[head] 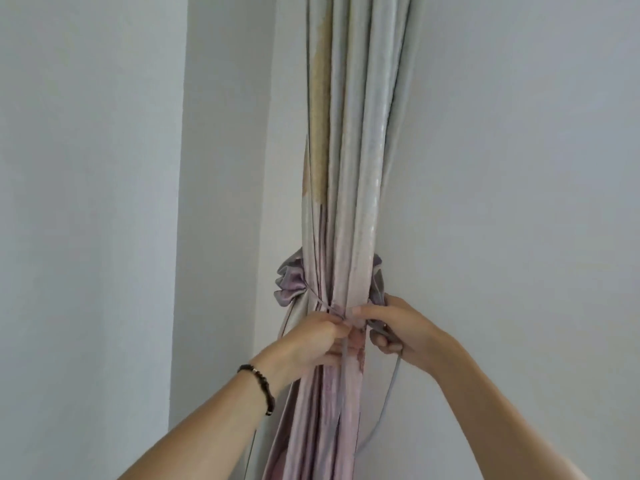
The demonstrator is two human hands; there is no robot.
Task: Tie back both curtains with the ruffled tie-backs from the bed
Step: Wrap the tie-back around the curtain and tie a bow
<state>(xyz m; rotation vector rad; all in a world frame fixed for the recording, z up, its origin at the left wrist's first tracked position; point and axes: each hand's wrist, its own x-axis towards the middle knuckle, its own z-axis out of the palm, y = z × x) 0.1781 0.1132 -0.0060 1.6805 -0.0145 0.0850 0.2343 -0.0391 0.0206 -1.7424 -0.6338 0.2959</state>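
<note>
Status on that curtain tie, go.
Both hands at the knot: left hand and right hand pinching the strings. Ruffled tie-back wrapped around gathered curtain. Nothing in the way.

The curtain (pixel 349 168) hides the tie-back's (pixel 289 282) middle.

The curtain (pixel 349 188) hangs gathered into a tight bundle of vertical folds in the corner, pale grey-blue above, mauve-pink below. The ruffled tie-back (pixel 290 283) wraps behind it, mauve frills bunched at both sides, its thin grey cords crossing at the front and trailing down.
</note>
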